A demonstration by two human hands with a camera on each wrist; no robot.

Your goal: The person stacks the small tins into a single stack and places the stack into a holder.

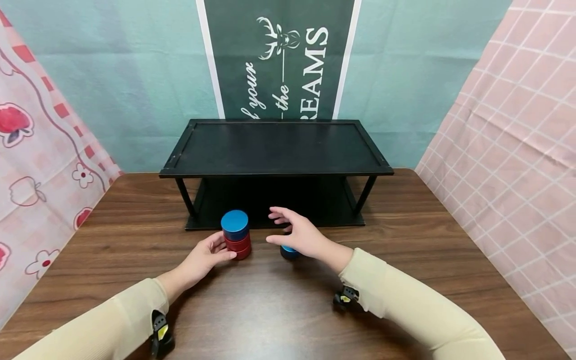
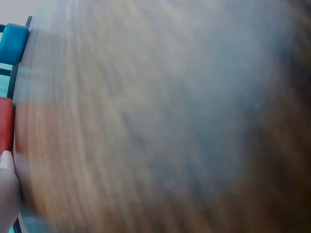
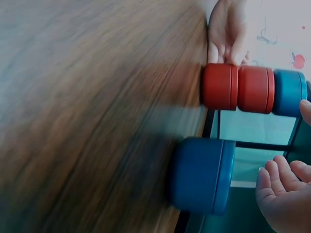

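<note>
Two red round tins [image 3: 220, 86] stand stacked on the table with a blue tin [image 1: 235, 224] on top. My left hand [image 1: 201, 260] holds the lowest red tin, thumb on the near side and fingers on the far side. To the right, another blue tin [image 3: 199, 175] rests on the table. My right hand [image 1: 305, 236] hovers over this single tin and partly hides it in the head view. Its fingers are spread toward the stack, with nothing between them. The left wrist view catches only edges of a red tin [image 2: 6, 125] and the separate blue tin [image 2: 13, 44].
Just behind the tins stands a black two-level shelf [image 1: 279, 150] on the wooden table [image 1: 270, 310]. Patterned cloths hang at the left, back and right. Each wrist carries a small black camera [image 1: 161, 334].
</note>
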